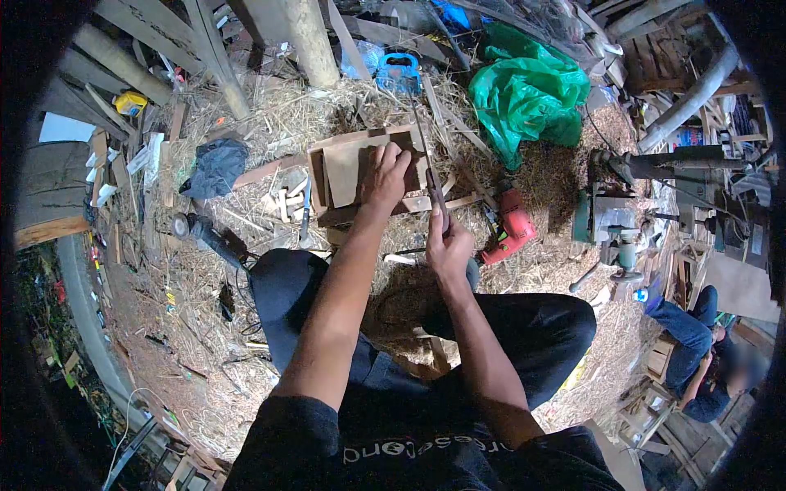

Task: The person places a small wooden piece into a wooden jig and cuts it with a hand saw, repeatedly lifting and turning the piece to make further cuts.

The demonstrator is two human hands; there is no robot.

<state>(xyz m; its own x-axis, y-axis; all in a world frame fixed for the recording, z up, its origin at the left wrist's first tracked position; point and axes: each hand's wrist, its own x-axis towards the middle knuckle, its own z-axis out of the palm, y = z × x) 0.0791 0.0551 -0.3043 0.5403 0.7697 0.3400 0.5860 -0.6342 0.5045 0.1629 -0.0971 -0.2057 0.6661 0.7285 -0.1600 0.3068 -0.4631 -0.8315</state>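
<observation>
A shallow wooden box [318,182] with a flat brown panel [344,173] inside it rests on the shavings in front of my knees. My left hand [385,173] presses on the panel with bent fingers, holding the box down. My right hand [449,250] is closed round the near end of a long thin dark tool [435,186], which runs along the box's right side. Whether it is a file or a blade I cannot tell. My right fingertips are hidden.
A red power drill [512,227] lies right of my right hand, below a green plastic bag [528,94]. An angle grinder [205,236], a hammer [305,217] and a black bag [217,167] lie left. A blue-handled tool [399,74] is beyond. Another person [696,352] sits far right.
</observation>
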